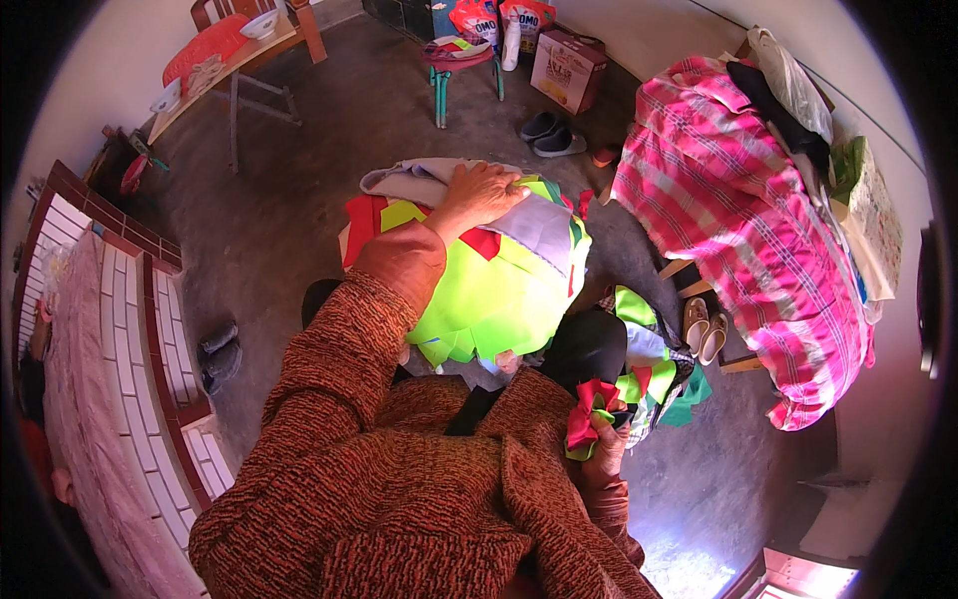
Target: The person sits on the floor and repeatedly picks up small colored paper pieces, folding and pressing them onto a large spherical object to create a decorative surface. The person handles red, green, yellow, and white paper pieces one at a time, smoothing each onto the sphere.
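A rounded heap of cloth pieces (489, 299), mostly bright yellow-green with red, grey and dark green bits, sits in front of me at my knees. My left hand (479, 195) lies over its far side, fingers stretched out flat on the cloth beside a folded grey piece (399, 178). Low on my right, my right hand (606, 446) grips a bunch of red and yellow-green cloth scraps (591, 414). Right next to it is a bag of more scraps (647, 349) in green, white and red, partly hidden by my dark knee (587, 347).
A pink plaid cloth (738, 220) covers furniture on the right, with beige shoes (705, 329) below. Ahead are a small stool (461, 62), a carton (567, 70) and dark slippers (555, 136). A table (225, 75) with bowls stands far left; a tiled ledge (130, 339) runs along the left.
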`<state>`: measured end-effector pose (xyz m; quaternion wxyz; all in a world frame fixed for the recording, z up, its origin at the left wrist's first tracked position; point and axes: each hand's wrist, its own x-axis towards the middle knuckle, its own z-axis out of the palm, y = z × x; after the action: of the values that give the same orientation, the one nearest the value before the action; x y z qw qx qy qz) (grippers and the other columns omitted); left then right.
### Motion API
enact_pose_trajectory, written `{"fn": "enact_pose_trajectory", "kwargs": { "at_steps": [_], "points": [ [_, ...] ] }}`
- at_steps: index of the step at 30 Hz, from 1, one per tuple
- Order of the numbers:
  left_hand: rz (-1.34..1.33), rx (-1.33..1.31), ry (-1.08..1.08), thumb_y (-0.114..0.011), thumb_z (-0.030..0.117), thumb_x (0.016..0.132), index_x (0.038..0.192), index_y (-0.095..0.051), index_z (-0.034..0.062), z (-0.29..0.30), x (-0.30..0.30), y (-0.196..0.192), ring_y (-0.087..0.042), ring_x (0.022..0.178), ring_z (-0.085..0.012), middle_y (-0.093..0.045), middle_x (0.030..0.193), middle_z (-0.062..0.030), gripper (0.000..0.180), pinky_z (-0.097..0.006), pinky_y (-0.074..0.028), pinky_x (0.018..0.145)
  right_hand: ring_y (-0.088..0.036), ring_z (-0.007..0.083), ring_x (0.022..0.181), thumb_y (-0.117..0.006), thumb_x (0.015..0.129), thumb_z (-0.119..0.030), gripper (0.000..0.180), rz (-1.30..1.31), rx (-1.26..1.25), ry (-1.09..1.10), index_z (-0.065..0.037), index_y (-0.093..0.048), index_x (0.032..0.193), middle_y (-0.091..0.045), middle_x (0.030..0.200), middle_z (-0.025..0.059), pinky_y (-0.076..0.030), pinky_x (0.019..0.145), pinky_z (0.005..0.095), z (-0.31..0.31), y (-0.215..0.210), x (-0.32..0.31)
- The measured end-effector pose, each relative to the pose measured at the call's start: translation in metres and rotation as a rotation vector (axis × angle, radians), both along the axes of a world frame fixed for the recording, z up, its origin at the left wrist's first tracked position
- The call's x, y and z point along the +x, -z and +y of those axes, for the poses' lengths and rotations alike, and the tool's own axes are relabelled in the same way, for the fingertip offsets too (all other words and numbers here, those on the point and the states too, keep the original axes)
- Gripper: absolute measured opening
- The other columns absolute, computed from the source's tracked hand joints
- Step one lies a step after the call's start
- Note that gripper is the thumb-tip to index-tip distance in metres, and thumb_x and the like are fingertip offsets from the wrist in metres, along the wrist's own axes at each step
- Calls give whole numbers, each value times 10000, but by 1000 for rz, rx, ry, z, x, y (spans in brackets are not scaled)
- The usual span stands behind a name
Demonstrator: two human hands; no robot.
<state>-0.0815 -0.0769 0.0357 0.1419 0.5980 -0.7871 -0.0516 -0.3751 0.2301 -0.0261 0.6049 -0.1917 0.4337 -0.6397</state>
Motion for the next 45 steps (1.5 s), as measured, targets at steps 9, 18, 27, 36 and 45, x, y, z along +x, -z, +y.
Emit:
{"fn": "enact_pose_trajectory", "kwargs": {
  "at_steps": [9,18,27,36,45],
  "points": [
    [-39,-40,-124,-402,558,905,1218,-558,123,15,17,-5,-453,1222,-302,-530,1300,-118,559,-537,-316,969,-568,156,916,-625,754,55,356,-37,17,16,-137,-533,1039,-581,1003,13,-479,816,296,3,-11,7],
    [226,-162,-55,-501,465,903,1153,-606,49,44,7,-18,-557,1113,-317,-592,1200,-154,496,-413,-426,941,-556,138,879,-596,763,-7,363,83,85,-2,-72,-547,1117,-574,964,13,-458,769,278,-1,-4,-2],
    [981,5,330,-635,34,854,999,-627,8,188,-83,-16,-629,888,-135,-671,918,-67,148,-278,-490,815,-591,157,958,-668,790,42,339,-133,-54,59,-97,-533,1069,-612,1076,51,-489,857,304,-1,-1,4],
    [981,542,399,-726,239,822,1158,-568,-3,213,-119,34,-617,889,-157,-637,1001,-134,443,-294,-517,760,-583,153,967,-687,789,31,373,-111,-64,-41,-80,-525,1107,-612,1066,47,-471,889,296,0,-11,4],
    [1182,746,416,-597,151,915,999,-635,-1,211,-118,51,-579,848,-84,-650,945,-18,178,-224,-457,797,-557,113,924,-701,792,2,348,101,-111,-99,-51,-553,1102,-599,1021,19,-453,865,264,-1,-15,7]
  ]
}}
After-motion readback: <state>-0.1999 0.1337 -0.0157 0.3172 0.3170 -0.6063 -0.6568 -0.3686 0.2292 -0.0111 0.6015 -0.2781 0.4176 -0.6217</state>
